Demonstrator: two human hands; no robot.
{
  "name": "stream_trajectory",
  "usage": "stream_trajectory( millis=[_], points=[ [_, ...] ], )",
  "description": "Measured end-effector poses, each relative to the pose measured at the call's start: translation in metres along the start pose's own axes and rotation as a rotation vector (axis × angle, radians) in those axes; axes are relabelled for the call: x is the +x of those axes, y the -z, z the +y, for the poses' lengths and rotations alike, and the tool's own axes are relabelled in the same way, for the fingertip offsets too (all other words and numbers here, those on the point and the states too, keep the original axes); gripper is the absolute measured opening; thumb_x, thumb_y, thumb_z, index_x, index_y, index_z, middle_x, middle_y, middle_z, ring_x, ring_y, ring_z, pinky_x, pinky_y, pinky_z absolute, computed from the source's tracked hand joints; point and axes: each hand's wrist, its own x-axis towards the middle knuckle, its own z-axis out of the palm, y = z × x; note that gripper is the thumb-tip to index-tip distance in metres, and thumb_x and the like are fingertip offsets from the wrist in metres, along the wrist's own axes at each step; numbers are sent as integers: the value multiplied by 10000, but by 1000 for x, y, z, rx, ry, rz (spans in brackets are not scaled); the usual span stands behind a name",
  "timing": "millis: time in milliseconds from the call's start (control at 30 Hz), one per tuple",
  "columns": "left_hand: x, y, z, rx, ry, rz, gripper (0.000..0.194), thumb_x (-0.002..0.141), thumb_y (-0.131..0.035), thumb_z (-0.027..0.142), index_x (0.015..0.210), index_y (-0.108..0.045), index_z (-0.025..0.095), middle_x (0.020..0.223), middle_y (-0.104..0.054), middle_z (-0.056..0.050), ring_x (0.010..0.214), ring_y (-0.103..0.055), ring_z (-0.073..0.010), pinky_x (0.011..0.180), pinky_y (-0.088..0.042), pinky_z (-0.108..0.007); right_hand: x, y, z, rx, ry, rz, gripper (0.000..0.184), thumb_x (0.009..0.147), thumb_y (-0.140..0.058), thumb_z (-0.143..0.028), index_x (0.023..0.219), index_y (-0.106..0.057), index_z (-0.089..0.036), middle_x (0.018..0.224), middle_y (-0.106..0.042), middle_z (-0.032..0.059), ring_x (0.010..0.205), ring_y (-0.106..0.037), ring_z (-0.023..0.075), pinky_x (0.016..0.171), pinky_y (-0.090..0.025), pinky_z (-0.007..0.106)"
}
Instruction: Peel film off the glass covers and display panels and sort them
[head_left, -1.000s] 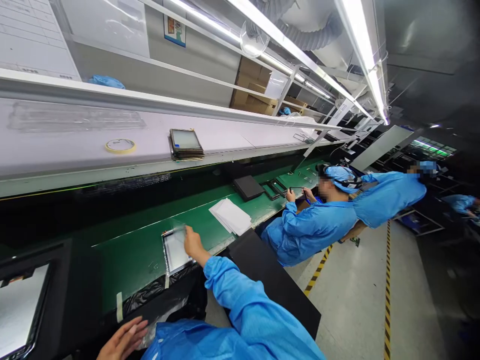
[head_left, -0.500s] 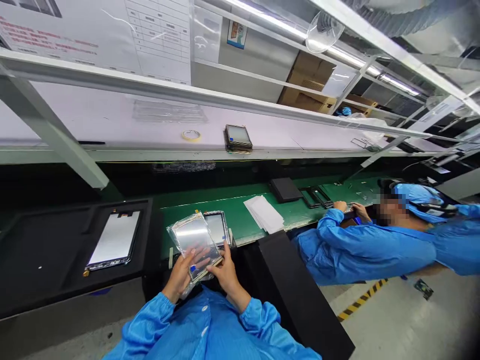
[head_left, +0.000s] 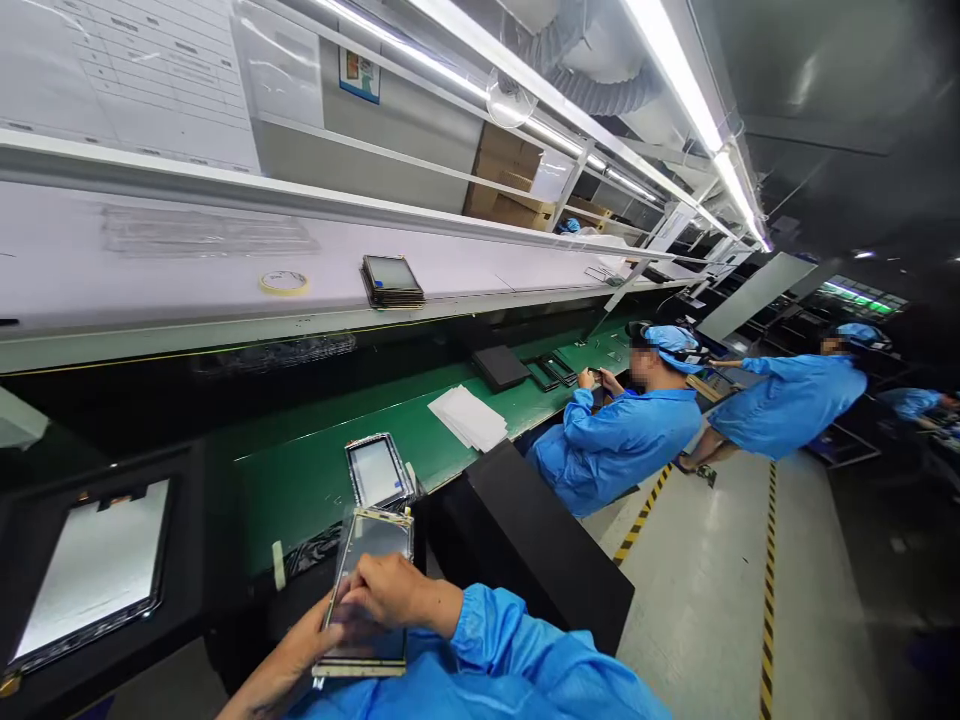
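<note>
L hand [head_left: 311, 632] grips panel [head_left: 382, 533] edge | R hand [head_left: 391, 590] part-curled over face, hold unclear | ct: 1 panel in hand, 1 tape roll [head_left: 283, 282]

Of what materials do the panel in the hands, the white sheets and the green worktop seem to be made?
The panel: likely glass or clear plastic, glossy; its smooth face shines. The white sheets: probably paper, matt; they look thin and lie fanned. The green worktop: perhaps rubber or plastic, faintly glossy; its even surface reflects softly.
</note>
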Motion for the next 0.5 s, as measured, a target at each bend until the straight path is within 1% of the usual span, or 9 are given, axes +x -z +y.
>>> stream_trajectory(
  millis=[67, 133, 167, 233, 300, 333, 400, 433, 500],
  points=[
    [-4, 2, 1, 116, -34, -91, 879, 585, -920, 518, 1360, -608, 241, 1267, -691, -130, 1305, -530, -469, 983, -509, -538, 3, 13, -10, 24, 45, -31, 272, 989, -611, -440, 1008, -594, -169, 830, -719, 12, 638, -630, 139, 514, -371, 236],
    [-7, 3, 11, 278, -70, -173, 801, 583, -919, 479, 1298, -654, 232, 1251, -683, -122, 1249, -561, -453, 994, -491, -533, 7, 25, -17, -29, 143, -10, 277, 1004, -587, -429, 1022, -590, -152, 840, -713, 28, 645, -627, 147, 511, -366, 250],
    [-8, 3, 19, 375, -91, -182, 743, 604, -909, 459, 1265, -673, 216, 1234, -684, -121, 1211, -579, -432, 1002, -482, -517, 9, 30, -19, -70, 200, 17, 277, 1017, -563, -419, 1026, -588, -143, 853, -709, 38, 647, -623, 151, 507, -359, 260],
    [-10, 5, 35, 555, -151, -134, 593, 683, -861, 433, 1200, -704, 189, 1180, -696, -113, 1133, -602, -379, 1001, -471, -463, 15, 39, -20, -153, 301, 82, 298, 1049, -489, -409, 1013, -585, -129, 866, -694, 61, 642, -614, 163, 491, -338, 280],
    [-11, 9, 49, 673, -229, -62, 452, 780, -779, 419, 1158, -721, 178, 1082, -713, -94, 1039, -619, -334, 953, -481, -409, 23, 47, -19, -201, 355, 136, 323, 1074, -415, -392, 993, -581, -127, 869, -679, 79, 639, -612, 169, 484, -325, 284],
    [-12, 11, 54, 717, -259, -39, 397, 817, -740, 412, 1133, -729, 172, 1017, -718, -83, 981, -628, -314, 914, -491, -385, 27, 50, -19, -210, 353, 155, 327, 1078, -402, -387, 987, -577, -127, 864, -674, 84, 635, -613, 171, 486, -323, 282],
    [-13, 14, 60, 793, -283, -6, 310, 859, -691, 399, 1046, -749, 159, 887, -713, -63, 863, -637, -283, 823, -505, -347, 33, 54, -18, -200, 312, 167, 290, 1070, -434, -372, 981, -569, -131, 846, -671, 85, 633, -622, 174, 500, -323, 275],
    [-15, 16, 61, 823, -283, 11, 288, 861, -692, 396, 1012, -755, 159, 861, -713, -59, 840, -642, -279, 800, -508, -339, 35, 54, -19, -175, 277, 162, 255, 1058, -471, -361, 981, -566, -137, 832, -672, 79, 634, -627, 176, 511, -326, 271],
    [-19, 17, 61, 848, -288, 45, 299, 853, -715, 407, 1035, -755, 172, 901, -734, -63, 893, -658, -298, 838, -517, -351, 39, 54, -17, -64, 182, 142, 181, 1018, -558, -332, 972, -557, -157, 777, -667, 49, 630, -630, 179, 527, -332, 261]
  ],
)
